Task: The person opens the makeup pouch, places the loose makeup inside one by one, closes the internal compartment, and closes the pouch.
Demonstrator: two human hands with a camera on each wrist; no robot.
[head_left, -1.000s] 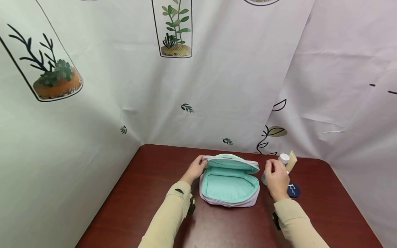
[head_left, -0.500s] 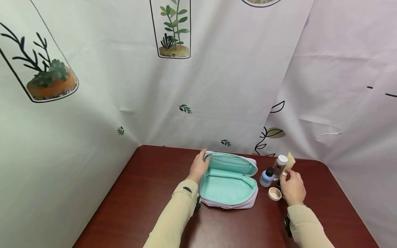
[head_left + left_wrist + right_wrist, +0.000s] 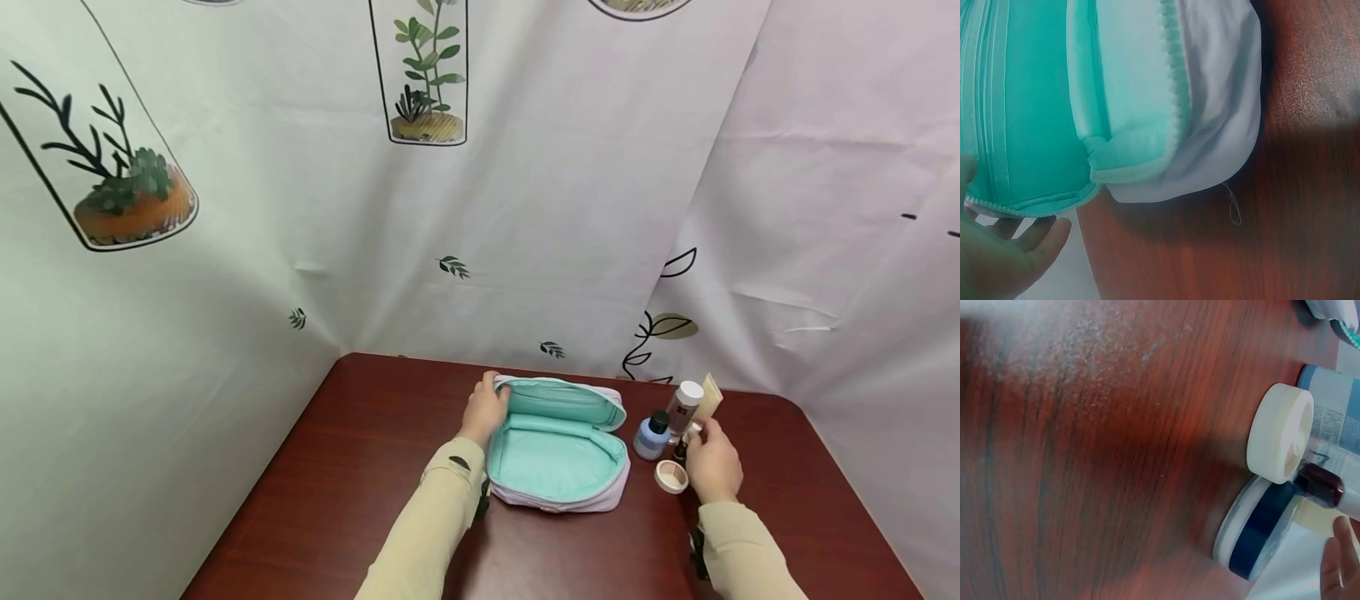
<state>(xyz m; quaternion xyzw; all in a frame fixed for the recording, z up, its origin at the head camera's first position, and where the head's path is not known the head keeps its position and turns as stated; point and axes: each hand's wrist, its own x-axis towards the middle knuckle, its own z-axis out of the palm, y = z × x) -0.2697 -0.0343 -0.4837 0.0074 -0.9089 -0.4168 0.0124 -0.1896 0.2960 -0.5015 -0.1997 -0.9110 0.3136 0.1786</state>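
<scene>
A lilac zip bag [image 3: 618,492] with a mint-green lining lies unzipped, its lid raised. My left hand [image 3: 483,408] holds the lid's left corner; in the left wrist view its fingers [image 3: 1047,240] lie under the zip edge and the thumb is inside. My right hand [image 3: 714,465] is at a small dark bottle [image 3: 1320,484] with a white cap [image 3: 696,428], thumb and finger on either side of the cap. Beside it stand a blue bottle [image 3: 649,440] with a black cap, a clear bottle [image 3: 681,410] with a white cap, and a cream round pot [image 3: 671,477].
A navy round tin [image 3: 1260,528] sits by the pot in the right wrist view; my right hand hides it in the head view. A cream tube [image 3: 708,396] stands behind. The brown table [image 3: 360,467] meets a white printed cloth [image 3: 510,208] at the back.
My left hand has tilted the lid further back. The right hand has moved right and down from over the blue bottle to the small dark bottle, exposing the bottles and the round pot.
</scene>
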